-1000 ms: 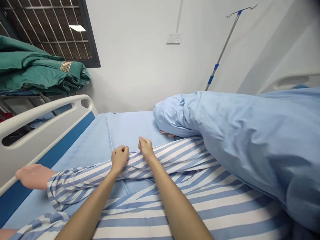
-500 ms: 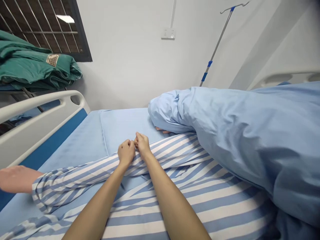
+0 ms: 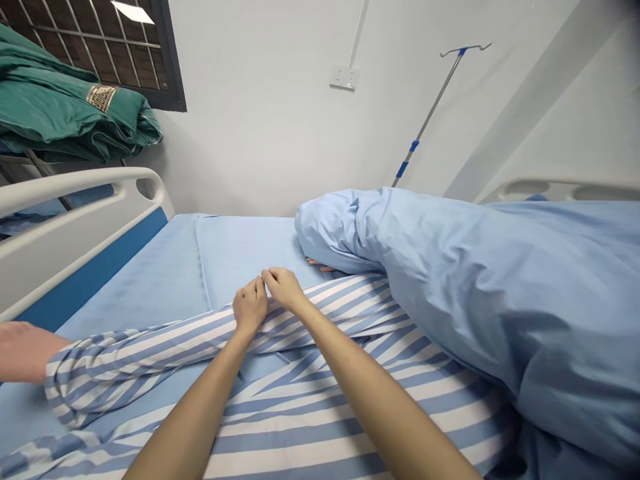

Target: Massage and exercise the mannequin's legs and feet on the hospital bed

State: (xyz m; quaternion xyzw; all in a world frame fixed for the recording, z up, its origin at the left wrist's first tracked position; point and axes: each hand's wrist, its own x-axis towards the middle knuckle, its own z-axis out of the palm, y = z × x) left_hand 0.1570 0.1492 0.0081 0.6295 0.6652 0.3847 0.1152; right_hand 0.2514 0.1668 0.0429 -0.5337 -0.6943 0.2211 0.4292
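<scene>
My left hand (image 3: 250,305) is closed, knuckles up, at the far side of a blue-and-white striped trouser leg (image 3: 195,333). Right beside it, my right hand (image 3: 283,287) is also closed, with bent fingers touching or nearly touching those of the left. Both seem to grip the trouser leg around the knee, though the fingertips are partly hidden. A bare foot (image 3: 25,352) sticks out of the cuff at the left. The second striped leg (image 3: 280,433) lies nearer, under my forearms.
A bunched light-blue quilt (image 3: 450,280) covers the body to the right, and some fingers (image 3: 320,265) show beneath its edge. The bed's footboard (image 3: 85,240) stands at the left, near a folded green cover (image 3: 80,113). An IV pole (image 3: 430,113) rises behind the bed.
My right hand has shifted slightly left and turned more knuckles-up, its forearm swinging outward. The left hand stays nearly in place. The camera view has tilted a little.
</scene>
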